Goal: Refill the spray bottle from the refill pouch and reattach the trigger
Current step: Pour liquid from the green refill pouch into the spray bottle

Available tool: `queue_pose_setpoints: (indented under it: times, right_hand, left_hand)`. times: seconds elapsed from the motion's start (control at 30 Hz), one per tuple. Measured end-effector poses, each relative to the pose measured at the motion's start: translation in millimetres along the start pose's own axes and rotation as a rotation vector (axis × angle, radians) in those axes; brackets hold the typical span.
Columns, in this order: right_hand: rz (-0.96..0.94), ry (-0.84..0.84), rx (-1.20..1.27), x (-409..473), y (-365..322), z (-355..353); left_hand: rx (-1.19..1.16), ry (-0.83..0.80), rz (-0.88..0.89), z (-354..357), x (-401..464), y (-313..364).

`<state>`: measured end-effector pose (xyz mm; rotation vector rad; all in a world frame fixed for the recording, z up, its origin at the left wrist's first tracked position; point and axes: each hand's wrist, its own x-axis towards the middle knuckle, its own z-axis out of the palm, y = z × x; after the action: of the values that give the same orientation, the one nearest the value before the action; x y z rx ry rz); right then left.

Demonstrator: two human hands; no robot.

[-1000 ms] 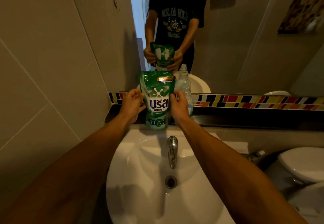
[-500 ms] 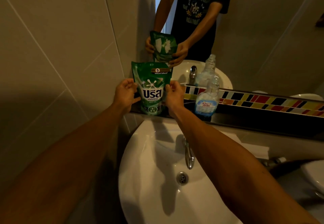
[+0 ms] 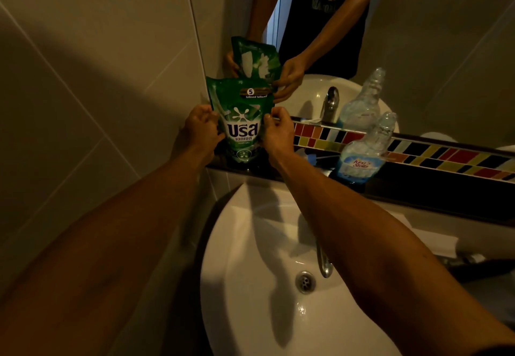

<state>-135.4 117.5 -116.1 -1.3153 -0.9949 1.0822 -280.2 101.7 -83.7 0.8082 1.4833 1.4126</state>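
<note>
Your forearms reach out over the white sink [image 3: 245,244], its faucet [image 3: 323,261] and drain [image 3: 305,281] lit below them, toward the dark ledge [image 3: 418,188] against the mirror [image 3: 446,49]. Your left hand [image 3: 199,130] curls at the left edge of the green refill pouch [image 3: 242,121], fingers bent against its side; your right hand [image 3: 277,135] grips the pouch's right edge, thumb pressed to the front panel. Both hands close on the pouch between them, which stands upright with its base on the ledge at the corner where tile wall [image 3: 97,77] meets mirror.

The pouch is glossy green with bold white lettering, a white splash emblem above it and a dark band near the sealed top. To its right, apart from it on the same ledge, stands the clear spray bottle [image 3: 365,152], trigger off, neck open, a blue label on its lower body, in front of a strip of coloured mosaic tiles [image 3: 432,155].

Compared with half a second ago, the view has swung lower and left: pouch and hands sit in much the same hold. The mirror repeats hands, pouch and bottle.
</note>
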Motion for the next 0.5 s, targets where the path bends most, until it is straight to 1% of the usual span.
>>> queue_pose_setpoints:
  times: [0.1, 0.27, 0.4, 0.5]
  right_hand:
    - [-0.009, 0.009, 0.008, 1, 3, 2]
    - [-0.01, 0.043, -0.025, 4, 7, 5]
    - [0.002, -0.006, -0.02, -6, -3, -1]
    - [-0.003, -0.025, -0.064, -14, -5, -11]
  left_hand:
    - [0.028, 0.017, 0.0, 1, 1, -2]
    - [0.046, -0.011, 0.008, -4, 5, -2]
    - [0.123, -0.023, 0.015, -7, 3, -3]
    - [0.207, 0.033, 0.032, -6, -5, -5]
